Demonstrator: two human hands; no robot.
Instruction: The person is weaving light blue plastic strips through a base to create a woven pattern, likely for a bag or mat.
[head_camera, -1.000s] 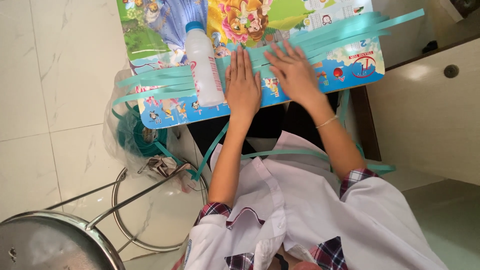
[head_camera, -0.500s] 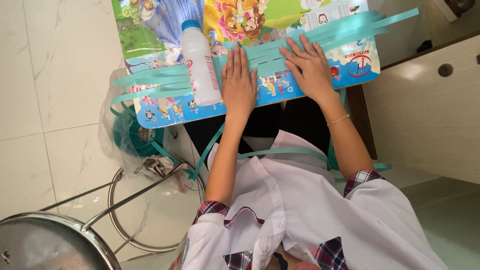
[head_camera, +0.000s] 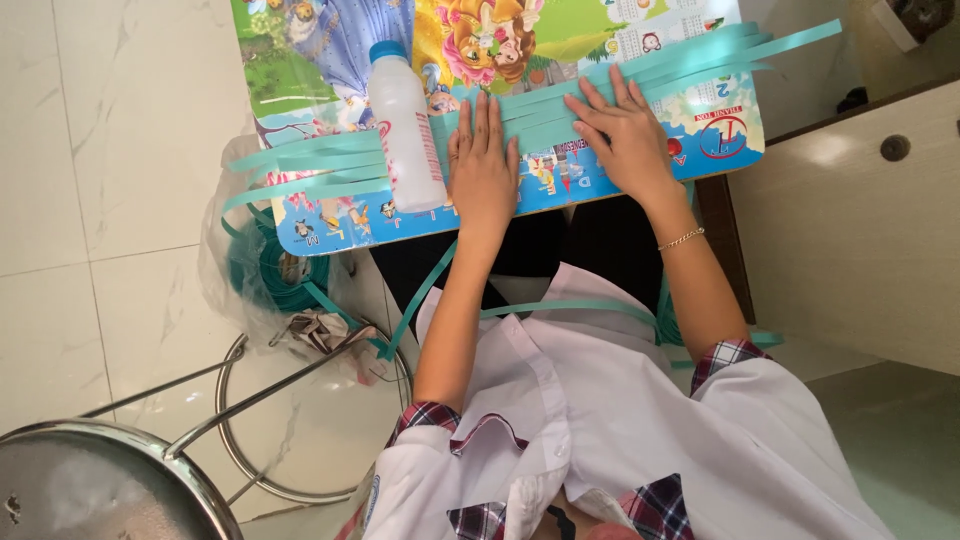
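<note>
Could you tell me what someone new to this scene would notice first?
The eye lands first on the two hands, the left hand and the right hand, pressed flat side by side on a band of teal strips laid across a brightly coloured cartoon board. Just left of the left hand, a white bottle with a blue cap lies on the same board. Lower left, a steel stool stands on the pale marble floor.

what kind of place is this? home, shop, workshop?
Probably a home, used for handcraft. Pale marble-look floor tiles, a child's colourful picture table and a metal stool. Both hands, left hand and right hand, press flat on teal strips.
</note>
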